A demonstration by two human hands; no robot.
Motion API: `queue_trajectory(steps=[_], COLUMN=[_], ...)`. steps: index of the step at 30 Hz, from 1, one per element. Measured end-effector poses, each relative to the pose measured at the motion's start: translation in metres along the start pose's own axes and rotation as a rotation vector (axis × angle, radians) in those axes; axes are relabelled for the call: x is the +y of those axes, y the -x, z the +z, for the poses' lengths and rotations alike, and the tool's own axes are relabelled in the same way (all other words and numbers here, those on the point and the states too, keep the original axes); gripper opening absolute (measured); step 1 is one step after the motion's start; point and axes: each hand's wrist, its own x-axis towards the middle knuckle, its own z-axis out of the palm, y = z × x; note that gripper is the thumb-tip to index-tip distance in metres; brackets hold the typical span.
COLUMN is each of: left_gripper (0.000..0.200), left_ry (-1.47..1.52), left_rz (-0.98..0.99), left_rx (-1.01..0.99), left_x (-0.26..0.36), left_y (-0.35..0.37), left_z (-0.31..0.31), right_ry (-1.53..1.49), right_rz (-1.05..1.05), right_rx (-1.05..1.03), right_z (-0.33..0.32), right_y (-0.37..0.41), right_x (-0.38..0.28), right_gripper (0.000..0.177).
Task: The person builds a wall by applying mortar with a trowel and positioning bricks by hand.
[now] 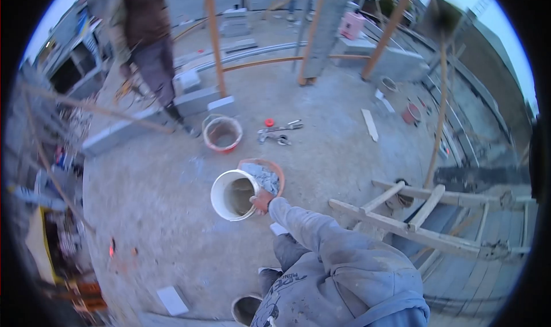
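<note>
My right hand (262, 201), at the end of a grey sleeve, is closed on the near rim of a white bucket (217, 196). The bucket's mouth faces me, and greyish-brown material coats or lies in its inside. Right behind it stands a reddish tub (280, 176) with grey, crumpled-looking contents. Another bucket (233, 307), its inside dark, is partly cut off by my clothing at the bottom. My left hand is out of view.
A red-rimmed bucket (222, 135) stands beyond, near metal tools (275, 135) and a red roll (269, 122). A person (146, 40) stands at upper left by pale blocks (198, 102). Wooden props (215, 40) rise behind. A wooden ladder (413, 224) lies right; a white block (172, 300) lies lower left.
</note>
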Motion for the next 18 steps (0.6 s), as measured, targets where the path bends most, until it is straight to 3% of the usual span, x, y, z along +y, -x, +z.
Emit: queue_trajectory(steps=[4,8,10,11,12,14,15,17,18], left_gripper=[0.043,0.045,0.046,0.047,0.047,0.027,0.027,0.026,0.026], left_ry=[-0.078,-0.152,-0.280,-0.374,-0.468,-0.548,-0.572,-0.913,-0.935], left_rz=[0.345,0.495,0.507,0.486,0.456,0.610,0.605,0.925,0.944], left_rx=[-0.153,-0.437,-0.641,-0.757,-0.865,-0.800,-0.810,-0.793,-0.814], left_x=[0.160,0.254,0.269,0.269,0.271,0.259,0.258,0.263,0.270], left_y=[0.003,0.072,0.122,0.144,0.167,0.227,0.245,0.266,0.280], left_z=[0.117,0.317,0.422,0.464,0.506,0.586,0.611,0.679,0.706], right_ry=[-0.165,-0.157,-0.294,-0.475,-0.477,-0.484,-0.558,-0.660,-0.708], right_rz=[0.080,0.068,0.210,0.388,0.373,0.365,0.400,0.451,0.479], right_rx=[0.197,0.406,0.466,0.433,0.476,0.538,0.600,0.689,0.746], right_z=[-0.120,-0.224,-0.290,-0.317,-0.339,-0.381,-0.395,-0.419,-0.433], right_y=[-0.015,-0.012,-0.004,0.027,0.044,0.054,0.058,0.069,0.073], right_x=[0.082,0.191,0.207,0.197,0.206,0.238,0.258,0.285,0.292], right_gripper=[0.028,0.031,0.032,0.031,0.030,0.029,0.029,0.030,0.029])
